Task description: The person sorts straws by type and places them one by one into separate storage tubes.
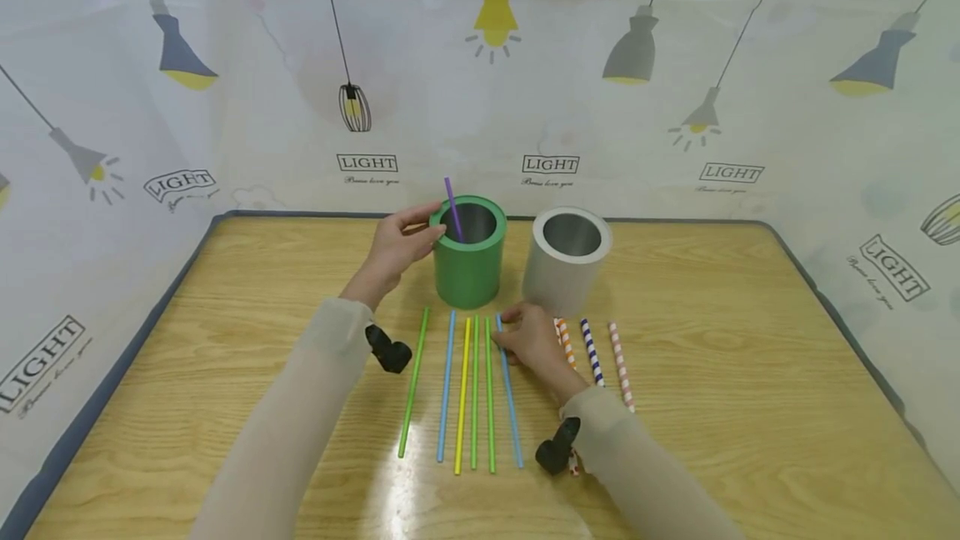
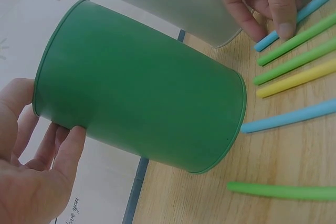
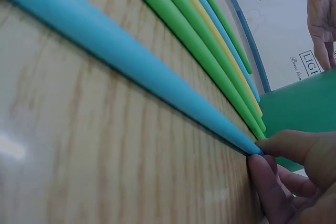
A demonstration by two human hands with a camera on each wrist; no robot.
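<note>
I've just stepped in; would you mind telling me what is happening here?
A person's left hand holds the green canister at its rim; one purple straw leans inside. The right hand pinches the far end of a blue straw lying on the table. Five other plain straws lie to its left, and striped straws to its right. No straw shows in the grey canister.

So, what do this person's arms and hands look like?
Both arms wear plain, pale cream long sleeves. The left hand and right hand are gloveless, with no rings visible. A small black wrist camera sits near each cuff; no cables show.
</note>
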